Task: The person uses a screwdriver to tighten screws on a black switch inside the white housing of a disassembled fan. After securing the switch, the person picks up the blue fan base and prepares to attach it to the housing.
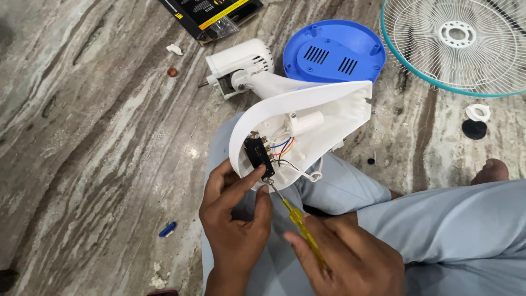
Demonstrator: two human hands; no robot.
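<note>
A white fan body [323, 107] lies open on my lap, its hollow underside facing up. Inside sit a black switch block [257, 153] and red, blue and black wires [282, 148]. My left hand [233, 219] grips the shell's lower rim, the index finger pressed against the switch block. My right hand [345, 255] holds a yellow-handled screwdriver [298, 222], whose tip meets a screw just below the switch block. The white motor housing [241, 63] at the far end of the body rests on the floor.
A blue round base cover [334, 49] lies behind the fan body. A teal-rimmed wire fan guard [455, 44] is at top right, a white ring [478, 112] and black cap [474, 130] below it. A black and yellow box [211, 13] sits at top. A small blue piece [167, 229] lies on the marble floor.
</note>
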